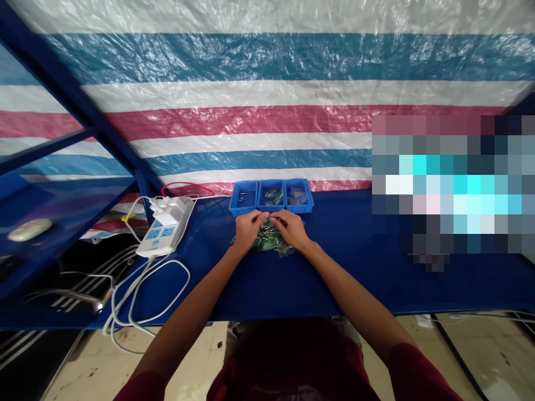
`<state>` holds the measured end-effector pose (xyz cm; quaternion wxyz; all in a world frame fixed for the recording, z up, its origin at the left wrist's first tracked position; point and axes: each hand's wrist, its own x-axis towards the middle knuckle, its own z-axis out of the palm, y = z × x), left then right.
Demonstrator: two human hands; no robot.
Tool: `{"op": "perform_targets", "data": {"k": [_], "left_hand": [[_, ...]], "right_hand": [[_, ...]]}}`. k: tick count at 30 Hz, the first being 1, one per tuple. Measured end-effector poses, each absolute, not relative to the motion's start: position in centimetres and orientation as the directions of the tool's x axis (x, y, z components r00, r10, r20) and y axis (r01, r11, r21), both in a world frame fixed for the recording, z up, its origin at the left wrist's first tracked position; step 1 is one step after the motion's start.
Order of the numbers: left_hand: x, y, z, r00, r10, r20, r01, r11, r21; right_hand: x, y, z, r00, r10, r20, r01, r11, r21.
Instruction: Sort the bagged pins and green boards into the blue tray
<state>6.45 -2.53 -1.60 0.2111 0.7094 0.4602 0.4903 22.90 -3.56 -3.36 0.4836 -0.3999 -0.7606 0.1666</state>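
Observation:
My left hand (247,229) and my right hand (294,228) meet over a mixed pile (268,238) of green pieces, thin metal pins or screws and small clear bags. Thumb and fingers of each hand are pinched together, with the fingertips nearly touching. Whatever lies between them is too small to make out. Just beyond the hands stand three joined blue bins. A few thin metal pieces lie in the left bin (244,210), green pieces in the middle bin (271,207), and small clear bags in the right bin (298,208).
A white power strip (165,233) with plugged-in adapters sits at left on the blue table (267,289). Its white cable (188,273) loops over the front edge. A pale computer mouse (30,229) rests on a side shelf. Striped sheeting (259,122) hangs behind; a blurred patch covers the right.

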Motion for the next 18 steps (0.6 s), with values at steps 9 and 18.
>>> {"op": "perform_targets", "data": {"k": [9,18], "left_hand": [[6.29,-2.68,-1.53,0.162,0.823,0.544,0.457,-0.551,0.698],[6.74,-2.54,-1.51,0.162,0.874,0.459,0.207,-0.485,0.85]], "right_hand": [[22.86,-3.97,-2.86,-0.215,0.78,0.587,0.454,0.613,-0.647],[23.14,-3.75,-2.97,-0.209,0.86,0.465,0.478,0.505,-0.719]]}}
